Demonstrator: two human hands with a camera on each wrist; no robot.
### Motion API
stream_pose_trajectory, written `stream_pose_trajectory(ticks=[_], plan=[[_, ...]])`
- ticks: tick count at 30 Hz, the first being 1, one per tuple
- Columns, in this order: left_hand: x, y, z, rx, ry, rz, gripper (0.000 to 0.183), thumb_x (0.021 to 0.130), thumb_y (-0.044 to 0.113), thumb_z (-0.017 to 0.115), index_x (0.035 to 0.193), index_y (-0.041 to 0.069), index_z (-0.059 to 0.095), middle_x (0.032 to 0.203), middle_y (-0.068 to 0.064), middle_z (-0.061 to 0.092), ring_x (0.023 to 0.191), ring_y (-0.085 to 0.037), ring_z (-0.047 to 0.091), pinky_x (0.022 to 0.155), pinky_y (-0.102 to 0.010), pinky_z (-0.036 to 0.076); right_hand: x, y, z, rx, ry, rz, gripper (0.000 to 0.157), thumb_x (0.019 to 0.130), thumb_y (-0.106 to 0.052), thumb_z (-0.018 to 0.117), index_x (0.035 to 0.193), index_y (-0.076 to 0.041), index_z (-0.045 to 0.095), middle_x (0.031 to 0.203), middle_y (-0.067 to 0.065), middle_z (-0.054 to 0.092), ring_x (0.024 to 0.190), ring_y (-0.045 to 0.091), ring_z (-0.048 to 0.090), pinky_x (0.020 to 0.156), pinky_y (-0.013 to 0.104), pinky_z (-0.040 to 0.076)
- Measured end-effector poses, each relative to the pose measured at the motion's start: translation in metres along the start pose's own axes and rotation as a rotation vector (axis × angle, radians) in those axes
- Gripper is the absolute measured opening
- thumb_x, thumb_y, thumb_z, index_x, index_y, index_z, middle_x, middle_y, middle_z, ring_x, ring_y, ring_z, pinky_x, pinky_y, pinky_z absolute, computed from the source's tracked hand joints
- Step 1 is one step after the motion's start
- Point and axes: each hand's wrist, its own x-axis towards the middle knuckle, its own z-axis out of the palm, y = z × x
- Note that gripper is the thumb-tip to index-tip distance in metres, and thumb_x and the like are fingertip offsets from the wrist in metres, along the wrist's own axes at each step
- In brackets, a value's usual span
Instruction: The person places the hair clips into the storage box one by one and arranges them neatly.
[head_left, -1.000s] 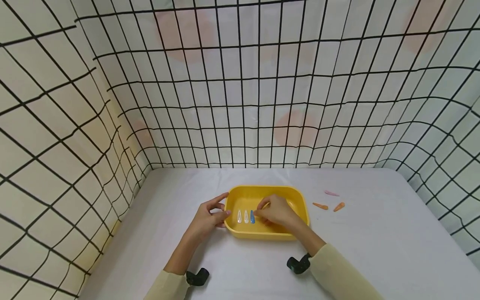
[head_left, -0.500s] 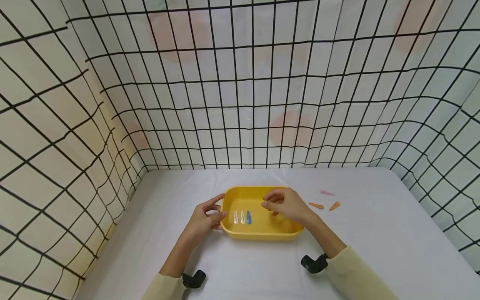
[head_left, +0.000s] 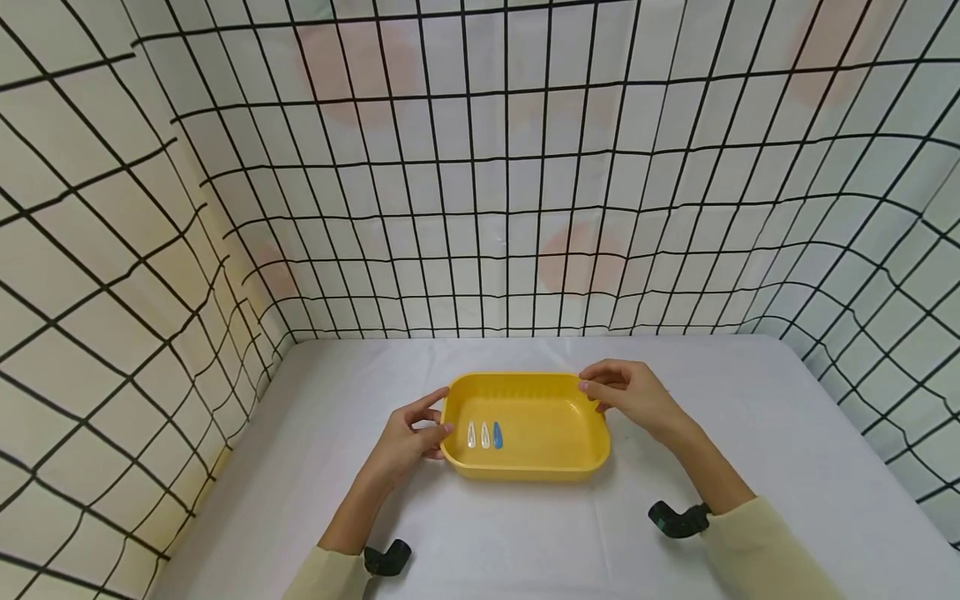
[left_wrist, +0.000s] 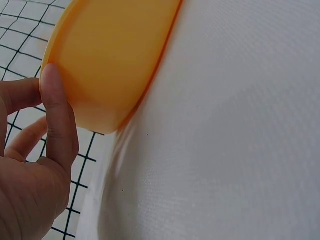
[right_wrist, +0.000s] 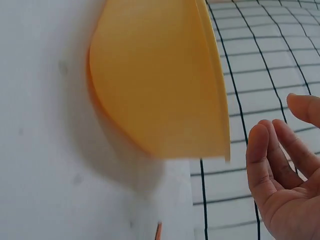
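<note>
A yellow tray (head_left: pixel 555 446) lies on the white-covered table, with two white snap hair clips (head_left: pixel 472 435) and a blue snap hair clip (head_left: pixel 498 435) side by side in its left part. My left hand (head_left: pixel 405 437) pinches the tray's left rim, thumb over the edge and fingers outside, as the left wrist view also shows. Over the tray's back right corner, my right hand (head_left: pixel 633 396) holds nothing; its fingers are loosely bent, apart from the tray wall in the right wrist view. An orange hair clip (right_wrist: pixel 158 232) peeks in at that view's bottom edge.
A white wall with a black grid (head_left: pixel 480 208) rises behind the table and along both sides. Dark wrist cameras (head_left: pixel 678 519) sit at both cuffs. The table spot right of the tray is mostly covered by the right hand and forearm in the head view.
My right hand has let go of the blue hair clip and moved right, across the tray to its right rim, now covering the loose clips there. My left hand stays on the rim.
</note>
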Motion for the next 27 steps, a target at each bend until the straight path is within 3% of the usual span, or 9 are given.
stream_pose_trajectory(ticks=[9, 15, 18, 23, 27], plan=[[0.001, 0.000, -0.001, -0.003, -0.006, 0.012, 0.066, 0.089, 0.001, 0.076, 0.147, 0.027, 0.058, 0.109, -0.012, 0.055, 0.062, -0.016, 0.064, 0.059, -0.029, 0.063, -0.018, 0.026, -0.050, -0.088, 0.090, 0.049, 0.047, 0.099, -0.040, 0.068, 0.129, -0.003, 0.065, 0.119, 0.018, 0.070, 0.094, 0.030, 0.070, 0.076, 0.043, 0.064], [0.001, -0.001, -0.003, -0.010, -0.015, 0.012, 0.067, 0.089, 0.001, 0.075, 0.148, 0.026, 0.058, 0.109, -0.013, 0.055, 0.061, -0.016, 0.064, 0.059, -0.028, 0.063, -0.028, 0.051, -0.073, -0.127, 0.114, 0.056, 0.051, 0.102, -0.039, 0.065, 0.133, 0.001, 0.062, 0.130, 0.023, 0.068, 0.097, 0.030, 0.073, 0.090, 0.032, 0.062], [0.001, -0.002, -0.003, -0.014, -0.016, 0.010, 0.067, 0.089, 0.000, 0.075, 0.148, 0.026, 0.057, 0.110, -0.013, 0.055, 0.062, -0.016, 0.064, 0.059, -0.028, 0.063, -0.030, 0.065, -0.082, -0.136, 0.121, 0.086, 0.050, 0.103, -0.036, 0.063, 0.135, 0.002, 0.061, 0.129, 0.023, 0.068, 0.096, 0.028, 0.075, 0.090, 0.024, 0.059], [0.001, -0.003, -0.002, -0.015, -0.011, 0.006, 0.067, 0.089, 0.001, 0.075, 0.148, 0.028, 0.058, 0.111, -0.013, 0.055, 0.061, -0.016, 0.064, 0.059, -0.027, 0.063, -0.030, 0.086, -0.091, -0.149, 0.142, 0.085, 0.047, 0.103, -0.031, 0.063, 0.134, 0.005, 0.062, 0.123, 0.019, 0.069, 0.096, 0.011, 0.071, 0.085, 0.024, 0.062], [0.002, -0.003, 0.000, -0.012, -0.008, 0.002, 0.067, 0.089, 0.000, 0.075, 0.148, 0.028, 0.058, 0.110, -0.013, 0.056, 0.061, -0.016, 0.064, 0.059, -0.027, 0.063, -0.030, 0.100, -0.093, -0.197, 0.147, 0.102, 0.048, 0.103, -0.035, 0.063, 0.132, 0.003, 0.064, 0.122, 0.018, 0.070, 0.096, 0.008, 0.066, 0.082, 0.021, 0.060]])
